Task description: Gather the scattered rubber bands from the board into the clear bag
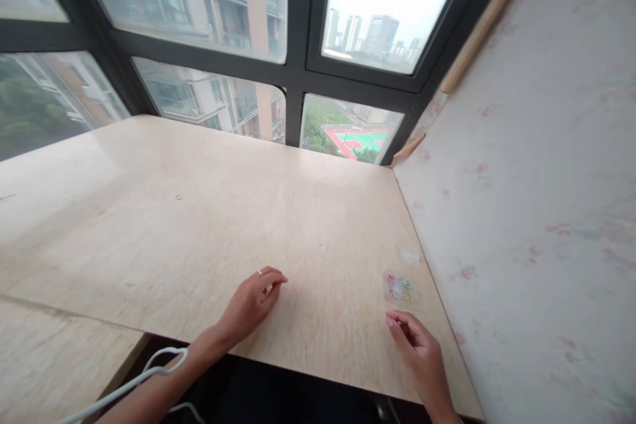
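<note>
My left hand [254, 299] rests low over the middle of the wooden tabletop [248, 225]. Its fingers are curled and drawn together toward the thumb, and a ring [260, 272] circles one finger. Nearer the wall, my right hand [421, 348] has thumb and fingertips pressed together in a pinch. Whatever either hand may hold is too small or hidden to make out. Just beyond the right fingertips lies a small clear plastic case [386, 293] with several coloured loops inside, pink, green and yellow. A faint clear piece [410, 256] lies behind it.
A tiny yellow-green loop [179, 197] lies far left on the tabletop. The flowered wall [521, 212] bounds the right side, and dark-framed windows [295, 106] stand along the back. A white cable [119, 389] loops by my left forearm, near the table's front edge.
</note>
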Tool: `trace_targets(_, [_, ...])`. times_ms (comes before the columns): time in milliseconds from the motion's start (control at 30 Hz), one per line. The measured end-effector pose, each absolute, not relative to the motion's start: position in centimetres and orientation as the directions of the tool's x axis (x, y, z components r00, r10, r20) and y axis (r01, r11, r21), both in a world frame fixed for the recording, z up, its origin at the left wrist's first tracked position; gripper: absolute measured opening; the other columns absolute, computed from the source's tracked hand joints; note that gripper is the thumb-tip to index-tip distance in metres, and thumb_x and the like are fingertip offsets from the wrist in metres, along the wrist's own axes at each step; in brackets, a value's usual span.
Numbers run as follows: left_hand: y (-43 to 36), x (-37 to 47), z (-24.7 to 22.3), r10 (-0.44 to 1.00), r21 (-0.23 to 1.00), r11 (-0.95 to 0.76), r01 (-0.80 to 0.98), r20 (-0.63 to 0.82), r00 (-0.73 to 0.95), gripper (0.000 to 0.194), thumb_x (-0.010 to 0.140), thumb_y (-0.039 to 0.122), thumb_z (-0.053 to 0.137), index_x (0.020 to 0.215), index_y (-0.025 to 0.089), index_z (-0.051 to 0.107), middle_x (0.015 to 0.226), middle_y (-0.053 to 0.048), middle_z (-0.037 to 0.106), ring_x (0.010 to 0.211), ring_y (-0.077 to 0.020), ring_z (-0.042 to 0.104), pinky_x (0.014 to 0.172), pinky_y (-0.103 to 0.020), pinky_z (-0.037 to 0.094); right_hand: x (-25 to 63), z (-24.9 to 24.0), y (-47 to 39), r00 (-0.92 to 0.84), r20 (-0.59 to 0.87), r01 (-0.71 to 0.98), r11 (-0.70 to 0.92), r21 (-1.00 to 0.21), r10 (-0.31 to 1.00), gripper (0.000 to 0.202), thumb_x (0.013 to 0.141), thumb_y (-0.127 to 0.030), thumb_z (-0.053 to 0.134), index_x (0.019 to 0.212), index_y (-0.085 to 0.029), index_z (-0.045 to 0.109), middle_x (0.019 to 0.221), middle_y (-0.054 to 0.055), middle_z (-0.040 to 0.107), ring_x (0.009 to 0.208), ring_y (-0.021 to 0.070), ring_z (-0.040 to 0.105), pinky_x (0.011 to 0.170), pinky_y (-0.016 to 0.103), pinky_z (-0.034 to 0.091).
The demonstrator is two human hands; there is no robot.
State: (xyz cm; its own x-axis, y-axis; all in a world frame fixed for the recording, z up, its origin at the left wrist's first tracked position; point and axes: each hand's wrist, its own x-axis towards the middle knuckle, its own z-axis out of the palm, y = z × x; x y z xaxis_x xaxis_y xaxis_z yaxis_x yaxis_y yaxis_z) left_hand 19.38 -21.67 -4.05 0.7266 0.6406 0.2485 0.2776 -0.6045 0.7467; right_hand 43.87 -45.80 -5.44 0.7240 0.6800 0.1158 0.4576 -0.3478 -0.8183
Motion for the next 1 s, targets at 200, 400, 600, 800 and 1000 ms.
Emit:
trace_targets(200, [-22.4, 13.1, -4.3, 0.551, 0.777, -0.595, 0.204, 0.21, 0.808, 0.021, 0.092, 0.019, 0.043, 0.097, 0.019, 0.064, 0.097, -0.007, 0.063, 0.089, -0.0154, 0.058, 0.081, -0.029, 0.048, 39.2, -3.2, -37.9, 0.598, 0.041, 0.369, -0.229, -0.901, 0.801, 0.035, 0.081, -0.049, 0.06, 0.092, -0.018, 0.067, 0.078, 0.006, 0.067, 0.063, 0.0157, 0.06, 0.054, 0.024, 0.05])
trace_targets(400, [-22.4, 11.3, -5.4, 0.54, 0.74, -0.658, 0.137, 0.338, 0.77, 0.017, 0.09, 0.017, 0.047, 0.093, 0.018, 0.064, 0.092, -0.007, 0.064, 0.085, -0.0158, 0.058, 0.078, -0.028, 0.047, 33.0, -1.2, -23.4, 0.245, 0.092, 0.447, -0.028, -0.894, 0.965, 0.031, 0.088, -0.045, 0.05, 0.088, -0.017, 0.064, 0.077, 0.004, 0.065, 0.056, 0.0117, 0.054, 0.053, 0.023, 0.047])
trace_targets(600, [-22.5, 11.3, -6.9, 0.493, 0.655, -0.749, 0.103, 0.447, 0.746, 0.011, 0.082, 0.011, 0.054, 0.084, 0.018, 0.061, 0.087, -0.002, 0.066, 0.08, -0.0148, 0.057, 0.073, -0.026, 0.044, 25.1, -1.6, -10.1, -0.23, 0.089, 0.873, 0.246, -0.422, 0.969, 0.025, 0.09, -0.025, 0.048, 0.112, -0.018, 0.057, 0.102, 0.005, 0.065, 0.074, 0.012, 0.06, 0.072, 0.025, 0.048])
trace_targets(800, [-22.5, 11.3, -7.7, 0.447, 0.584, -0.801, 0.134, 0.433, 0.783, 0.006, 0.078, 0.013, 0.054, 0.08, 0.019, 0.055, 0.079, -0.001, 0.063, 0.076, -0.0143, 0.056, 0.069, -0.027, 0.04, 18.5, -1.7, -1.0, -0.284, -0.012, 0.935, 0.274, -0.225, 0.959, 0.041, 0.087, -0.025, 0.05, 0.127, -0.018, 0.047, 0.12, 0.011, 0.055, 0.103, 0.0215, 0.058, 0.082, 0.032, 0.046])
trace_targets(1000, [-22.3, 11.2, -7.4, 0.4, 0.543, -0.83, 0.125, 0.424, 0.812, 0.003, 0.076, 0.019, 0.055, 0.076, 0.019, 0.051, 0.074, -0.001, 0.059, 0.071, -0.0143, 0.053, 0.065, -0.029, 0.037, 17.1, -2.4, 4.5, -0.274, -0.089, 0.961, 0.269, -0.067, 0.958, 0.043, 0.088, -0.015, 0.041, 0.13, -0.021, 0.046, 0.125, 0.012, 0.051, 0.099, 0.0213, 0.059, 0.078, 0.031, 0.045])
